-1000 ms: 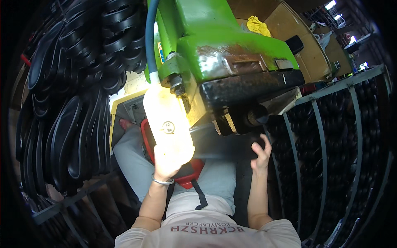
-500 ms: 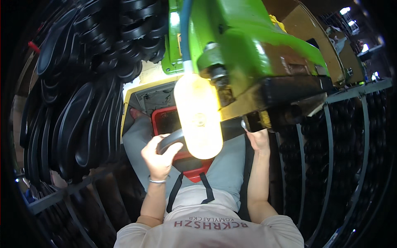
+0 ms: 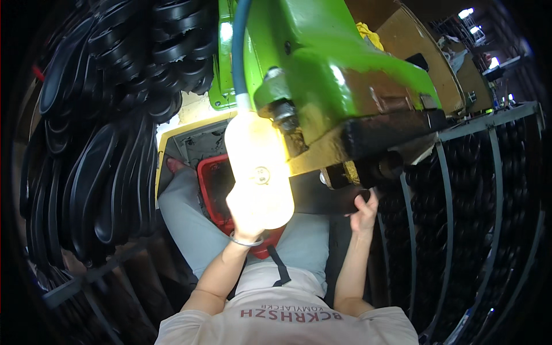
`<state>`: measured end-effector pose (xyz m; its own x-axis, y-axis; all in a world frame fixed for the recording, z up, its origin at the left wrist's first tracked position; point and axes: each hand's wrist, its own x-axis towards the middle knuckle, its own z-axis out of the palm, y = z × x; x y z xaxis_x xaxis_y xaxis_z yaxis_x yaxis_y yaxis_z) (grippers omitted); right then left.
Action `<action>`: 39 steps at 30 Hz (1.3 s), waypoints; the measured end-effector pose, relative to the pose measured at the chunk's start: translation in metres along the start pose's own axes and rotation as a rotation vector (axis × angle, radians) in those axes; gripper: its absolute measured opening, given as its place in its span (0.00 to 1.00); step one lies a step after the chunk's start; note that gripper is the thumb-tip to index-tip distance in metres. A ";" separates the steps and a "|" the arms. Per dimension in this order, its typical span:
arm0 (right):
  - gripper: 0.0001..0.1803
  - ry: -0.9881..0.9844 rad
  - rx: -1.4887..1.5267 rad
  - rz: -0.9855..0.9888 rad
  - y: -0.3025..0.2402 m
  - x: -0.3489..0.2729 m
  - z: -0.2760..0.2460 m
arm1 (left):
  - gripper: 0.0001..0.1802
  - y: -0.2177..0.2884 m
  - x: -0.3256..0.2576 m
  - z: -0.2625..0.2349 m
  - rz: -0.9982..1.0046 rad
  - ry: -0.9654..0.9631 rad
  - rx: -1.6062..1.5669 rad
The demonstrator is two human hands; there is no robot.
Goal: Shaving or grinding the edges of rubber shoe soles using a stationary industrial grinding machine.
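Where the green machine [image 3: 322, 75] fills the upper middle of the view, its dark lower head [image 3: 391, 129] juts out above the seated person's lap. Left of the machine hang dense rows of black rubber soles [image 3: 98, 126]; right of the machine stands a metal-barred rack [image 3: 494, 190] stacked with more dark pieces. Below the machine, a red tray [image 3: 215, 190] rests on the person's knees. A blue hose [image 3: 238, 52] runs down the machine's front to a glaring lamp [image 3: 259, 169], which washes out the area beneath it. The left hand [image 3: 246, 215], wearing a thin wrist bangle, is raised just under the lamp; glare hides its fingers, so its grip cannot be told. The right hand [image 3: 363, 211] is closed around a black sole piece [image 3: 345, 198] held directly beneath the machine's dark head.
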<state>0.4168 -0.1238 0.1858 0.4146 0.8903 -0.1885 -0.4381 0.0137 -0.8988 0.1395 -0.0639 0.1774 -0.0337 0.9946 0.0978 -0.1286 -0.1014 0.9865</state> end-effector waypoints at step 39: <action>0.18 0.309 -0.390 -0.505 -0.128 0.024 0.060 | 0.16 0.067 -0.038 -0.091 0.402 0.202 1.024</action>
<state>0.4351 -0.0765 0.3204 0.7244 0.6474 0.2368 0.1613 0.1749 -0.9713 0.0418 -0.1099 0.2276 -0.0620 0.8622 0.5027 0.8014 -0.2572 0.5400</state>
